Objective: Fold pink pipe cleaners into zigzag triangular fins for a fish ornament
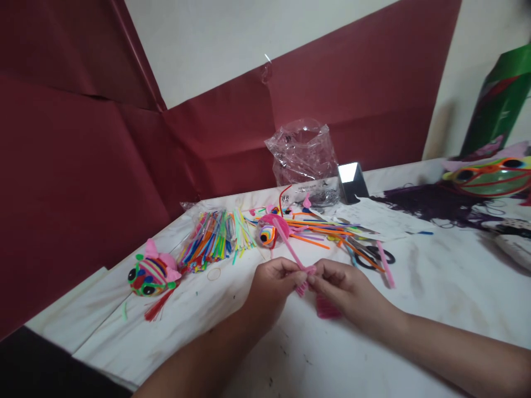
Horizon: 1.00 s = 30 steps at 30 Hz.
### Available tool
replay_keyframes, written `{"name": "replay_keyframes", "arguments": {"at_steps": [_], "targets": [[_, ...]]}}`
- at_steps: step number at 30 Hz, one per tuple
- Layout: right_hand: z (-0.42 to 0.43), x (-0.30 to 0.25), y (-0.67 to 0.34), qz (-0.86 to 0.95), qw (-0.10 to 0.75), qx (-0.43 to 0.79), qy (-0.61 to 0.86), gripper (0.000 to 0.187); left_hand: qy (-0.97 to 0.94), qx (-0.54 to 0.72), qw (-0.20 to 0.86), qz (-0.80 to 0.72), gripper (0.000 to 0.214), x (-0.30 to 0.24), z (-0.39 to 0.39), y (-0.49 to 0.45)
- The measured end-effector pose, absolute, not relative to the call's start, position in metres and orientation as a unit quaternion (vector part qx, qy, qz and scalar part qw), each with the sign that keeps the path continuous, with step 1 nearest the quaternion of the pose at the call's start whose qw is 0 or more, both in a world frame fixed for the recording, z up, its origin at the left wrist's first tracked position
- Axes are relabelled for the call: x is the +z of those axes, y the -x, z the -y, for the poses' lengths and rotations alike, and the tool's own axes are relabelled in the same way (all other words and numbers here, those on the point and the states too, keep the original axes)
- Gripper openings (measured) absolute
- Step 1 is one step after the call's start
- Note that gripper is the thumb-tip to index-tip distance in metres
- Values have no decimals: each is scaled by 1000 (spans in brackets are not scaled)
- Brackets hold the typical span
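Observation:
My left hand (271, 284) and my right hand (348, 284) meet above the table, fingertips pinched together on a pink pipe cleaner (291, 250). Its long straight end sticks up and away from the fingers, while a folded, ridged part shows below them. Beneath my right hand is a darker pink ridged piece (327, 308), partly hidden by the fingers. Just beyond the hands lies a bright pink round piece (282, 225) beside a striped eye-like part (267, 236). To the left sits a colourful animal-like figure (153, 271) with black eyes and a red tassel.
Bundles of coloured pipe cleaners (211, 237) lie at the left back. Black-handled scissors (369, 257) rest among loose stems on the right. Behind stand a clear plastic bag (305, 157) and a dark phone-like device (352, 182). Purple yarn (427, 204) and a green bottle (498, 99) are farther right.

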State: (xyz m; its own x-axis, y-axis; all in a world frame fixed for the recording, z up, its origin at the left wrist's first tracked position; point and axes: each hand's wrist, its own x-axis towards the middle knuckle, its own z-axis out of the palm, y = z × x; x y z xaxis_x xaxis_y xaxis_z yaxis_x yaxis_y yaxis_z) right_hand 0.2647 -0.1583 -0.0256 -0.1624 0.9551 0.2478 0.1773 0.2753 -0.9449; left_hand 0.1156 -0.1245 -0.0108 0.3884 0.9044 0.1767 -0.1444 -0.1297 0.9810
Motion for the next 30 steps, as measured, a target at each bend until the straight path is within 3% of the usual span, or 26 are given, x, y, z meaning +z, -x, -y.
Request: {"name": "replay_keyframes", "arguments": {"at_steps": [6,11,21,30], "targets": [[159,-24,-265,664,462,388,443,33,-609,438,570,-336,13,-9,126,-116],[154,-22,-267,647,431,461,427,36,-609,421,579,-341,19,-7,123,-115],[138,-30,-269,565,535,468,420,32,-498,488,642,-318,29,-8,111,-118],[149,-40,-263,599,430,533,415,34,-477,484,662,-315,34,-11,122,-123]]}}
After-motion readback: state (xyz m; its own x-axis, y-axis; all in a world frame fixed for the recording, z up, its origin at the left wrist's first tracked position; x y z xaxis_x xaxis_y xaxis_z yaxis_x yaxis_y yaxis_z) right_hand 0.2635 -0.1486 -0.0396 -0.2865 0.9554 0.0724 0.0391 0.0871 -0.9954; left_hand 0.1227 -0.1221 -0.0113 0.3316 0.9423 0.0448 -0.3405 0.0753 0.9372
